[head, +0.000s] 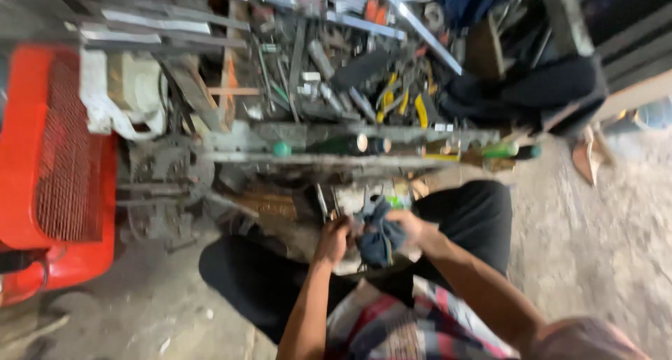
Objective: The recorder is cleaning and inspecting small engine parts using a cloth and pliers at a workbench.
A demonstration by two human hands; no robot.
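Setting: cluttered workshop seen from above, with a dusty concrete floor [595,248] and the whole view slightly blurred.
Rack: a low metal tool rack [336,132] stands in front of the person, crammed with loose tools, metal bars and yellow-handled pliers [420,109]; green-handled tools [500,150] lie along its front ledge.
Machine: an orange machine with a mesh grille [56,157] sits at the far left, beside a greasy pulley assembly [164,185].
Person: squatting, dark trousers on both knees [462,216], a plaid shirt [406,328] at the bottom edge.
Cloth: a dark blue rag [380,235] is bunched between the two hands, just below the rack and above the knees.
Left hand: the left hand [334,237] is closed in a fist on the left edge of the rag, fingers curled tight.
Right hand: the right hand [408,227] is curled over the rag's upper right side, gripping it; whether anything sits inside the rag cannot be told.
Background: dark bundled fabric [532,87] lies at the upper right of the rack, near a leaning pale board [633,94].
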